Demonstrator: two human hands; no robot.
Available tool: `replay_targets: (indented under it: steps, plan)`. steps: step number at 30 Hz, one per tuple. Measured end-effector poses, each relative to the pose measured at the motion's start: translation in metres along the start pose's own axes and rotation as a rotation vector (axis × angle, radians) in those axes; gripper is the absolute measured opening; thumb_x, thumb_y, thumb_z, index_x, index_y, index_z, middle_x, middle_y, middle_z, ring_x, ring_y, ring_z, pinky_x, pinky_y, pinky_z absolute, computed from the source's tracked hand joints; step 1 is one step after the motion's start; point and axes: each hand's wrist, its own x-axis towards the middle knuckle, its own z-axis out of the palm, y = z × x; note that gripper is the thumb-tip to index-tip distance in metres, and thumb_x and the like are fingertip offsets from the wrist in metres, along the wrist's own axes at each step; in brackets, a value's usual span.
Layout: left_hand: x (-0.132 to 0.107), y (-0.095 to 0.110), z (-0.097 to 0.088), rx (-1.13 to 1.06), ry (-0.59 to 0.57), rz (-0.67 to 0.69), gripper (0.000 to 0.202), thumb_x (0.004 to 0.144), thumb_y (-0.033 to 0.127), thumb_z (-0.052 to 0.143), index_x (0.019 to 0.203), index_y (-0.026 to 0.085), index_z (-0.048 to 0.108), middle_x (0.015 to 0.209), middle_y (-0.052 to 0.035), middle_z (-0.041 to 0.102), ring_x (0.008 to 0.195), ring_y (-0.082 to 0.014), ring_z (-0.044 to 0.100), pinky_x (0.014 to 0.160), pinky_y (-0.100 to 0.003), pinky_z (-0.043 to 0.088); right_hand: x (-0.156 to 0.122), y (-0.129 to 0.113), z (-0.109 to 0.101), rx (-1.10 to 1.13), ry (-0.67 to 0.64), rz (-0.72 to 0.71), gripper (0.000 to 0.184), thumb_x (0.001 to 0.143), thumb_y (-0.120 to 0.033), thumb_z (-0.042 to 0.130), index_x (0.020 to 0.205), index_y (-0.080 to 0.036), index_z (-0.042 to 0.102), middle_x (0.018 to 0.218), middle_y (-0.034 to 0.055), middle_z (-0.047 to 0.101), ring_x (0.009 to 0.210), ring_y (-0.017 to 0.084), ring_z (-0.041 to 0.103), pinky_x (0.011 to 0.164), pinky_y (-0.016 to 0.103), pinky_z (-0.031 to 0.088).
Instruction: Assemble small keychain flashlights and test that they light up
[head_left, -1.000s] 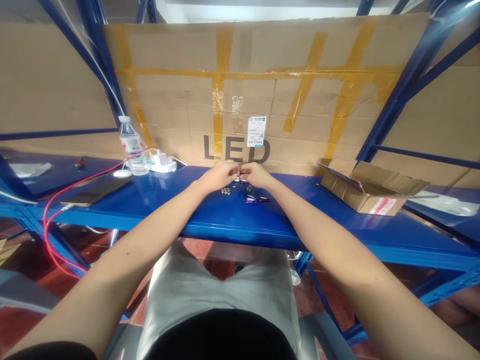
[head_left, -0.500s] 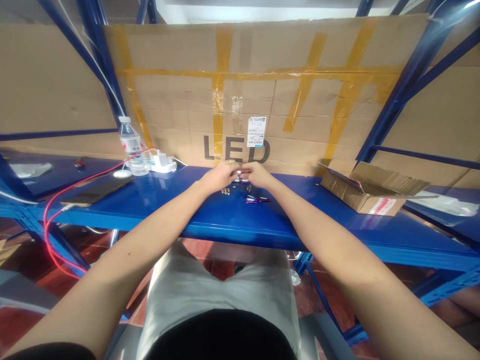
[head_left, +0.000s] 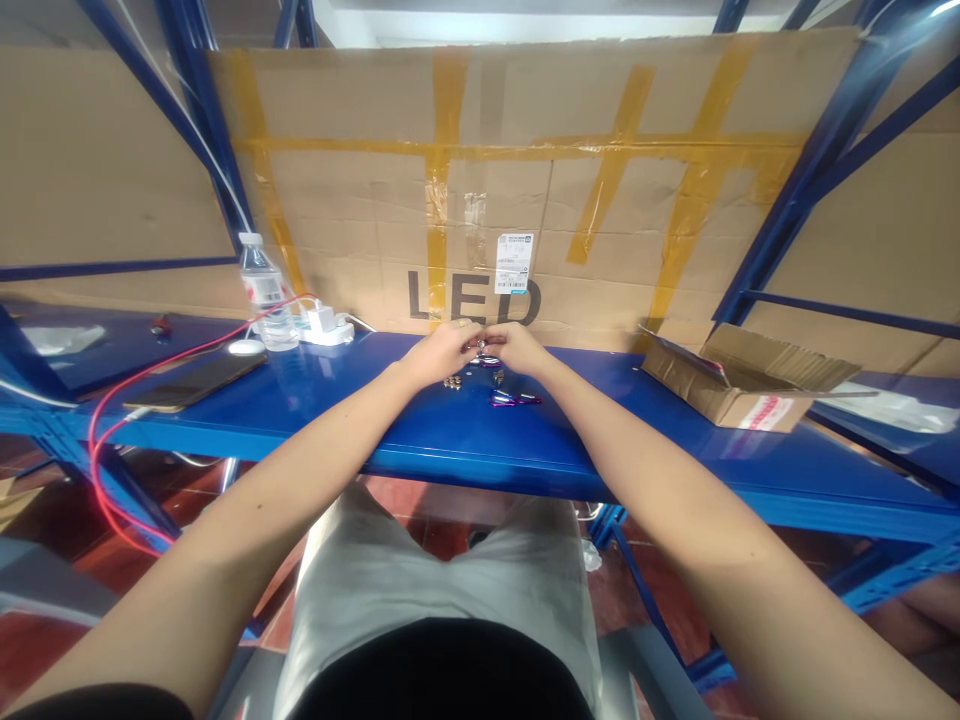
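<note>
My left hand (head_left: 445, 352) and my right hand (head_left: 517, 350) meet fingertip to fingertip over the blue shelf table (head_left: 420, 440). Between them, both pinch a small shiny metal part (head_left: 481, 347), partly covered by the fingers and too small to name. Just below the hands lies another shiny piece (head_left: 487, 362). A cluster of small brass-coloured parts (head_left: 452, 382) rests under my left hand, and a small metal part (head_left: 498, 377) lies under my right. Nearer me is a glossy purple-and-blue metallic piece (head_left: 514, 398).
An open cardboard box (head_left: 750, 385) stands at the right. On the left are a water bottle (head_left: 266, 295), a white power strip (head_left: 326, 328), a phone (head_left: 199, 382) with a red cable (head_left: 94, 450), and a white round object (head_left: 245, 347). A large cardboard sheet (head_left: 360, 220) closes off the back.
The fingers have shifted slightly around the small metal part, which shows a little differently between them. The arms and the things on the table stay in place.
</note>
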Motion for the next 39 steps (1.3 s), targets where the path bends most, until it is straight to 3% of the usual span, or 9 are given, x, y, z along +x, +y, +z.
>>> replay_targets:
  steps: [7,18,27,29,35,39]
  plan:
    - [0.0,-0.002,0.001,0.052,0.007,0.063,0.014,0.096,0.017,0.054,0.096,0.016,0.067,0.096,-0.0094,0.066,0.09,-0.0217,0.063,0.083,-0.033,0.049,0.0,0.0,0.0,-0.031,0.008,-0.014,0.02,0.071,-0.012,0.067,0.087,-0.016,0.078,0.09,0.0044,0.078,0.093,0.025,0.072,0.088,0.038,0.056]
    - [0.0,-0.003,0.001,0.076,0.003,0.086,0.015,0.095,0.016,0.053,0.095,0.017,0.068,0.096,-0.0097,0.066,0.091,-0.022,0.063,0.082,-0.033,0.049,0.002,0.005,-0.001,-0.065,-0.005,-0.038,0.014,0.072,-0.015,0.066,0.082,-0.016,0.075,0.085,0.0029,0.076,0.091,0.025,0.07,0.087,0.038,0.055]
    - [0.0,-0.009,-0.006,-0.015,0.098,-0.055,0.019,0.085,0.013,0.053,0.093,0.017,0.07,0.085,-0.0047,0.069,0.079,-0.0187,0.061,0.077,-0.031,0.048,0.0,0.003,-0.001,-0.029,0.042,0.011,0.021,0.07,-0.01,0.069,0.087,-0.017,0.079,0.092,0.0057,0.079,0.094,0.025,0.073,0.089,0.039,0.056]
    - [-0.002,-0.017,-0.008,-0.064,0.055,-0.119,0.02,0.083,0.016,0.054,0.092,0.018,0.072,0.084,-0.0039,0.071,0.077,-0.0181,0.062,0.074,-0.031,0.049,0.0,0.001,-0.001,-0.027,0.039,0.02,0.022,0.07,-0.009,0.068,0.086,-0.017,0.08,0.093,0.0059,0.079,0.094,0.024,0.073,0.088,0.038,0.057]
    - [-0.01,-0.031,-0.009,-0.19,-0.342,-0.389,0.013,0.072,0.026,0.066,0.08,0.019,0.075,0.074,-0.0023,0.074,0.066,-0.0178,0.065,0.061,-0.027,0.048,-0.002,0.001,-0.001,-0.06,0.032,0.04,0.02,0.071,-0.008,0.068,0.086,-0.017,0.079,0.094,0.007,0.079,0.093,0.024,0.073,0.086,0.038,0.057]
    - [-0.009,-0.03,-0.007,-0.202,-0.393,-0.463,0.013,0.072,0.028,0.068,0.079,0.02,0.075,0.076,-0.0043,0.075,0.067,-0.0195,0.066,0.061,-0.029,0.049,-0.002,0.001,-0.001,-0.071,0.013,0.041,0.02,0.072,-0.008,0.068,0.086,-0.017,0.079,0.094,0.0074,0.079,0.092,0.024,0.072,0.087,0.038,0.057]
